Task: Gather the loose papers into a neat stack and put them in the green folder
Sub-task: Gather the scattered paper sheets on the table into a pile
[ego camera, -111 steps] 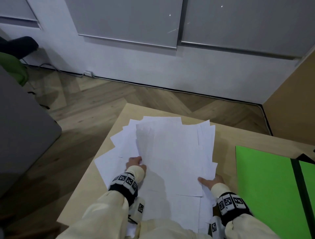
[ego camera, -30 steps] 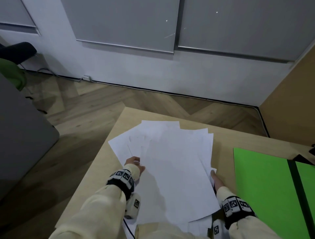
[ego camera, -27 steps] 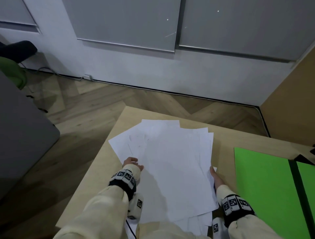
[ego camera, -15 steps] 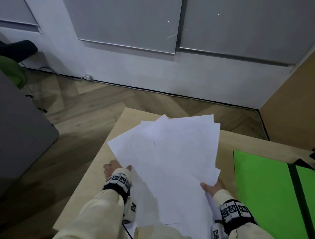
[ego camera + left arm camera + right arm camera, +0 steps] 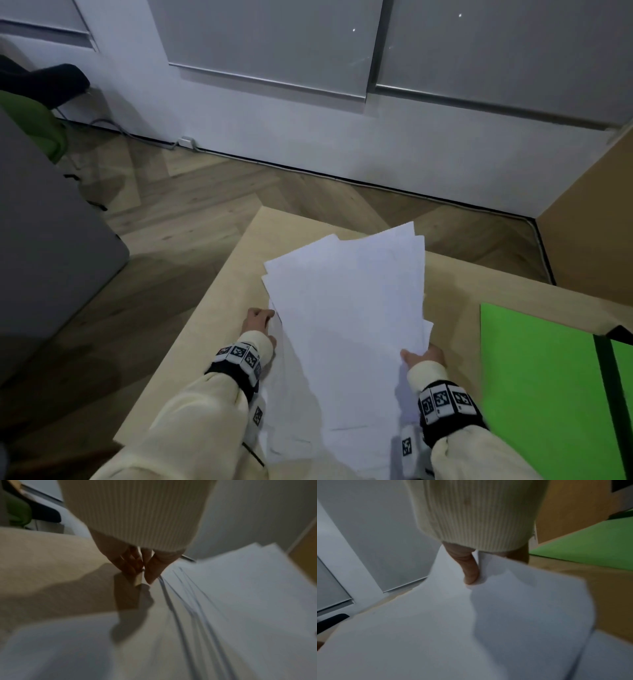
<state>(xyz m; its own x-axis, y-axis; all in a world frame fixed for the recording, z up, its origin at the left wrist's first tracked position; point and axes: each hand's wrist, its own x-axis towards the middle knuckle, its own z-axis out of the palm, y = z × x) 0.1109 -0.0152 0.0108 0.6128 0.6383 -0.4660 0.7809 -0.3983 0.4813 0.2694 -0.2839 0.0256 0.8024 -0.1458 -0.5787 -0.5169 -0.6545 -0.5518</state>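
The loose papers (image 5: 346, 322) lay fanned on the pale wooden table (image 5: 219, 305), left of the green folder (image 5: 534, 373), which lay open and flat at the table's right side, apart from the sheets. The right hand (image 5: 423, 356) pinched the right edge of the upper sheets, thumb (image 5: 470, 572) on top and the other fingers hidden beneath, with that part of the pile raised off the table. The left hand (image 5: 258, 320) sat at the pile's left edge; in the left wrist view its thumb (image 5: 152, 572) and fingers (image 5: 126, 563) met around the edges of several sheets, a narrow grip on them. The sheet corners were uneven and more sheets lay flat under the raised ones. Both arms wore cream ribbed sleeves (image 5: 219, 407)
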